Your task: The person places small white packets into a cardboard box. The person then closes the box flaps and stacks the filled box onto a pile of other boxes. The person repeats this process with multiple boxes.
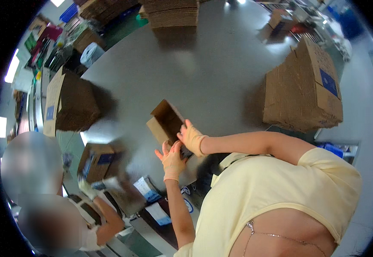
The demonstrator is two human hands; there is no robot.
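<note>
A small open cardboard box [168, 112] sits on the grey table in front of me, its brown inside showing and one flap [155, 129] standing out at its left. My right hand [192, 139] grips the right wall, with the fingers bent over the edge. At the near end, my left hand [173, 162] takes hold of the cardboard with its fingertips, thumb held out to the side. Both hands have pale coverings around the palm and wrist that leave the fingers bare. The bottom near corner of the box is partly hidden by my hands.
Stacks of flattened cartons stand on the grey table [212, 73]: a right stack [287, 92], a left stack [77, 100] and a far stack [172, 15]. Near left, a co-worker's gloved hand [86, 187] is beside another carton [93, 162]. Blue-and-white packs [148, 189] lie near the table's edge.
</note>
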